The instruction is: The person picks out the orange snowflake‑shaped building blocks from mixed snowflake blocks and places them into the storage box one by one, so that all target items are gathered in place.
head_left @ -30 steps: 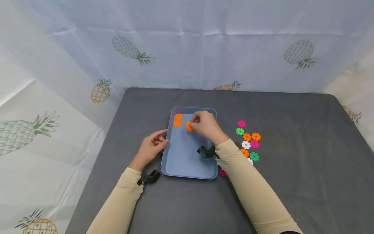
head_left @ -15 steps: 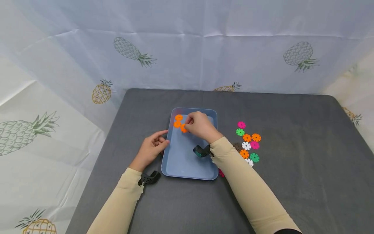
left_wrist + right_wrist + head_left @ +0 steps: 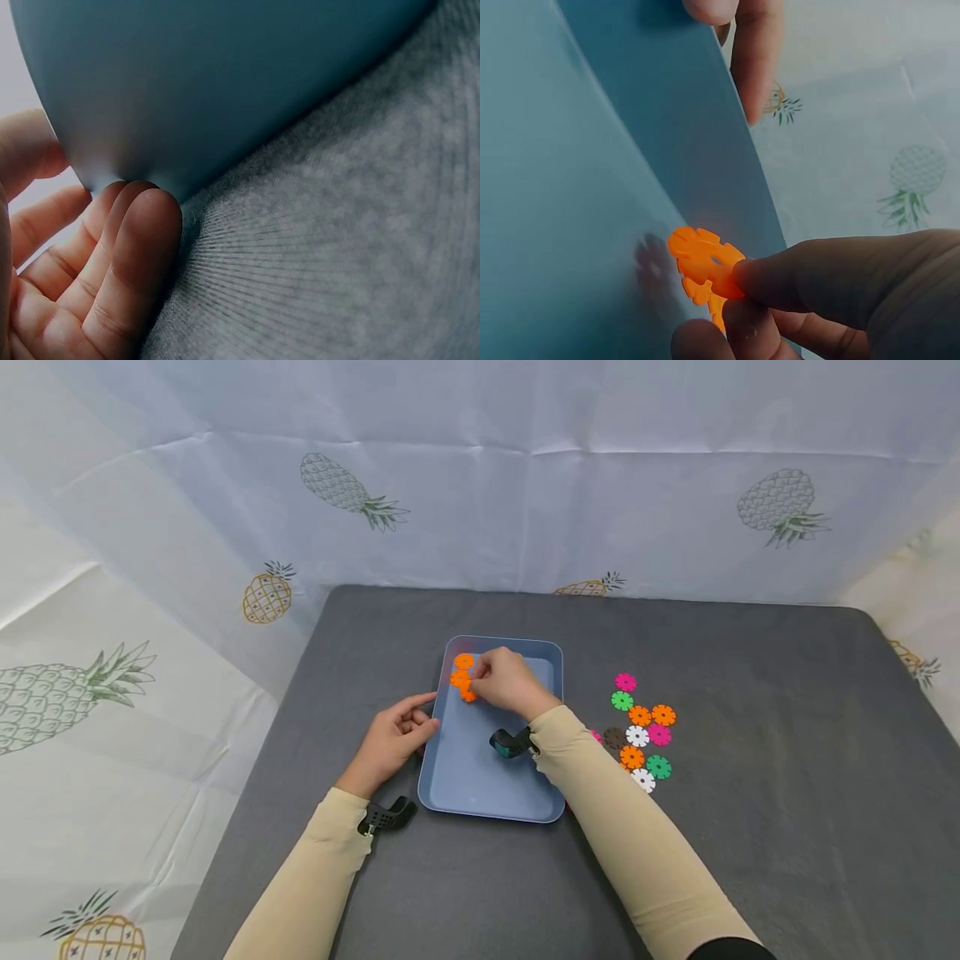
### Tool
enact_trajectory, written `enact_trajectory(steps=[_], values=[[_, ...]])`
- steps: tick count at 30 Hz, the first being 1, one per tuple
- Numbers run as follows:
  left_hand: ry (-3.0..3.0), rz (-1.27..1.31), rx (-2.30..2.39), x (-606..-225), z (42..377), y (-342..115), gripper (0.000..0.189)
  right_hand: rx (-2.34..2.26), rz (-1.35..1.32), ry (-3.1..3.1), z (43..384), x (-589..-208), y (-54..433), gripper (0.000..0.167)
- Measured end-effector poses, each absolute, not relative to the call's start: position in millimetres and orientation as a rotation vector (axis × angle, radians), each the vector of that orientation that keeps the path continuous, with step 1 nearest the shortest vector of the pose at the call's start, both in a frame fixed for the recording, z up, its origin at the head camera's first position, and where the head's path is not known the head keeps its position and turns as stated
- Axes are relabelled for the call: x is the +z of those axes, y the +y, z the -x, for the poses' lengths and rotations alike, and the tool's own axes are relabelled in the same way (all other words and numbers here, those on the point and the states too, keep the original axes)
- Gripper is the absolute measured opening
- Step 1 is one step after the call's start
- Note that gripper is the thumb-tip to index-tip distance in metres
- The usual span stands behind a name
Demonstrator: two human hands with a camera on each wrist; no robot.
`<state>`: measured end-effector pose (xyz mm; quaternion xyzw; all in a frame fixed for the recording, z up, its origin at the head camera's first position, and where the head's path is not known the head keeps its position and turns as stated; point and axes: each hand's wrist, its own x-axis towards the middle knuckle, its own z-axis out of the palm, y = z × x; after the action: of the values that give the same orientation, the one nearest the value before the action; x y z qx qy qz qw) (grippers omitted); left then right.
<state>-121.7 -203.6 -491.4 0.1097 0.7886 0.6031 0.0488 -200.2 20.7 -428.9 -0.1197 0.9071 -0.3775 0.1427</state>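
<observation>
My right hand (image 3: 507, 679) is over the far left part of the blue tray (image 3: 487, 777). Between thumb and fingertips it pinches an orange notched disc (image 3: 705, 259), a flat plastic snowflake piece, held tilted just above the tray floor. Two more orange notched discs (image 3: 464, 662) lie in the tray's far left corner, close to the held one. At the tray's left side, my left hand (image 3: 390, 735) holds the rim. Its fingers (image 3: 146, 240) press the outer wall in the left wrist view, while the right wrist view shows its thumb inside the rim.
Right of the tray, several notched discs lie on the grey tabletop (image 3: 750, 760): pink (image 3: 626, 682), green (image 3: 622, 700), orange (image 3: 663, 715), white (image 3: 637, 736) and brown (image 3: 615, 738). The right forearm covers some. A pineapple-print cloth (image 3: 480, 510) hangs behind.
My right hand has moved left with the orange disc, bringing it against the two other orange discs as seen from above. The left hand stays at the tray's rim.
</observation>
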Motion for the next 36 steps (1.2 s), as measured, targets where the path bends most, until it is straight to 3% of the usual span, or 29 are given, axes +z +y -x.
enact_trajectory(steps=[36], values=[[2.400,-0.311,1.842,-488,123,-203,0.047,-1.143,0.228,2.589,204,-449,13,0.013]])
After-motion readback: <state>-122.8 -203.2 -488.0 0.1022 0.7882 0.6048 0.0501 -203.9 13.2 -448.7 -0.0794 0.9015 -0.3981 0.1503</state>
